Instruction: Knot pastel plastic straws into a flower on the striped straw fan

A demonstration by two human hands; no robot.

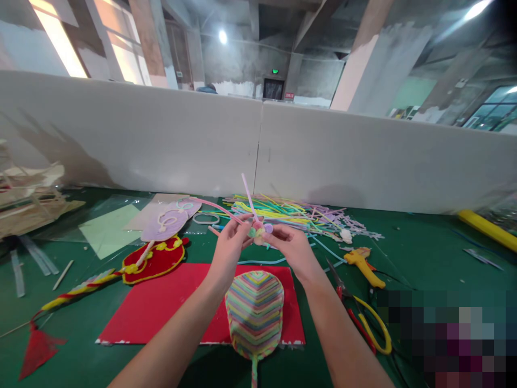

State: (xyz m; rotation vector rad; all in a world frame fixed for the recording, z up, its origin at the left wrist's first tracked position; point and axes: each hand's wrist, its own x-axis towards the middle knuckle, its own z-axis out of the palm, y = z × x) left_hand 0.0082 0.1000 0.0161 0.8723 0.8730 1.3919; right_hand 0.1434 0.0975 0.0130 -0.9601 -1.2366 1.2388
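Note:
A small cluster of coiled pastel pieces (260, 230), pink, green, yellow and purple, is held up between both hands above the far edge of a red board (161, 302). My left hand (235, 234) is closed on its left side, and my right hand (291, 245) pinches its right side near the purple coil. A pink stem (248, 194) sticks up from the cluster, and another pink strip curves off to the left. Below the hands, a striped pastel fan (256, 310) lies partly on the red board, its handle toward me.
Behind the hands lies a pile of coloured stems (283, 213). To the right are a yellow glue gun (365, 267) and scissors (374, 323). Left are a red fan (153, 261), a purple fan (169, 218) and green paper (107, 231). A white partition (181, 140) stands behind.

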